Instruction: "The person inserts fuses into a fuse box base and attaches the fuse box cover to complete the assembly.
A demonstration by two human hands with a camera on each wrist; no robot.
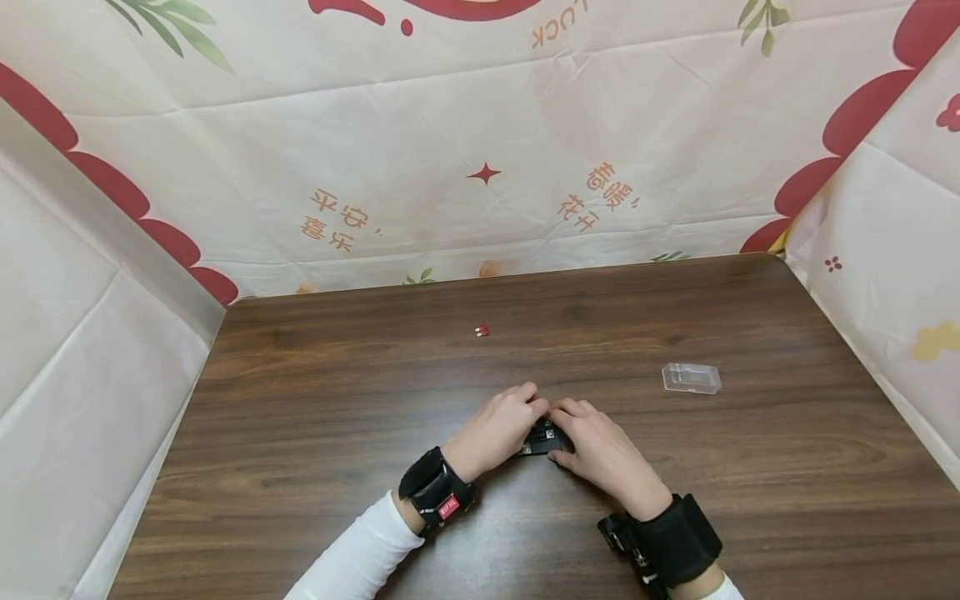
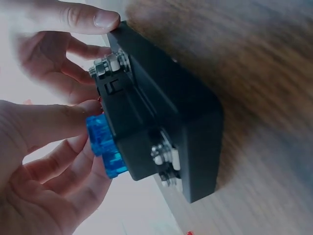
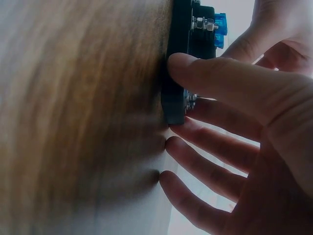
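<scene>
A black fuse block (image 2: 161, 107) with metal terminal bolts (image 2: 110, 64) lies flat on the table between my hands. Blue blade fuses (image 2: 102, 142) stand in its raised middle. My left hand (image 1: 498, 429) reaches over the block from the left. Its thumb and fingertips pinch a small red fuse (image 2: 100, 102) beside the blue ones; most of it is hidden behind the fingers. From the right, my right hand (image 1: 603, 450) grips the end of the block, thumb on the near edge and fingers along the far side. Its lower fingertips touch the tabletop.
Farther back on the wooden table (image 1: 337, 400) lie small red fuses (image 1: 482, 331). A clear plastic cover (image 1: 692, 379) rests to the right of my hands. Printed white cloth (image 1: 450, 133) rises behind the table and at both sides.
</scene>
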